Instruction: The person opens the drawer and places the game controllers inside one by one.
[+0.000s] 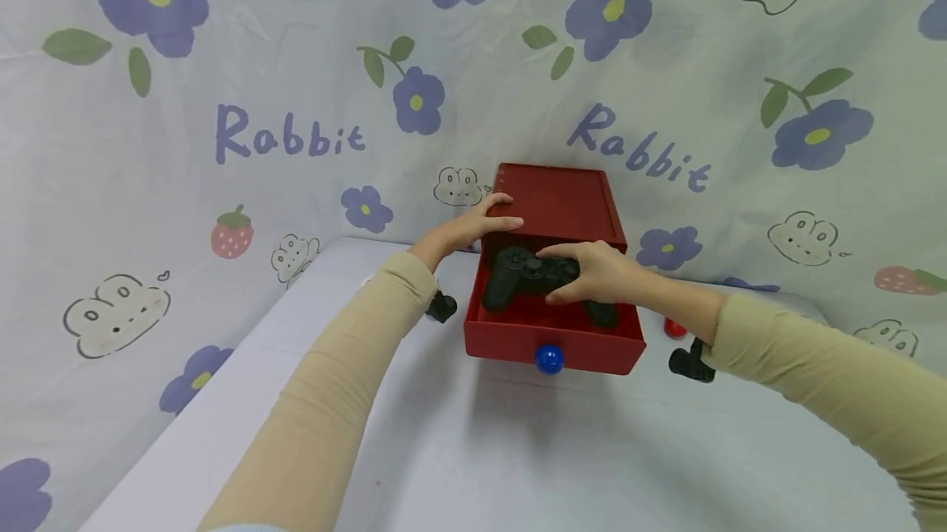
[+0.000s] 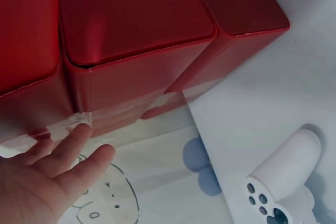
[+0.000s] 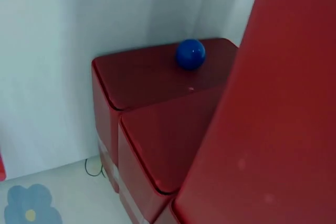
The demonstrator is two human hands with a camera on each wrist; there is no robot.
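A red drawer cabinet (image 1: 555, 199) stands on the white table, its top drawer (image 1: 503, 341) pulled out by a blue knob's (image 1: 549, 359) side. Inside the drawer is a black game controller (image 1: 503, 277), lying crosswise. My right hand (image 1: 602, 273) reaches in from the right and grips the controller's middle between thumb and fingers, covering part of it. My left hand (image 1: 469, 228) rests on the cabinet's upper left edge with fingers spread; in the left wrist view its fingers (image 2: 79, 140) lie beside the red side wall. The right wrist view shows red drawer boxes (image 3: 157, 82) but no hand.
A white game controller (image 2: 286, 163) lies left of the cabinet, near a black object (image 1: 441, 307). To the right are a red object (image 1: 675, 328) and another black object (image 1: 691, 362), partly behind the right sleeve. A flower-and-rabbit printed cloth (image 1: 414, 14) hangs close behind the cabinet.
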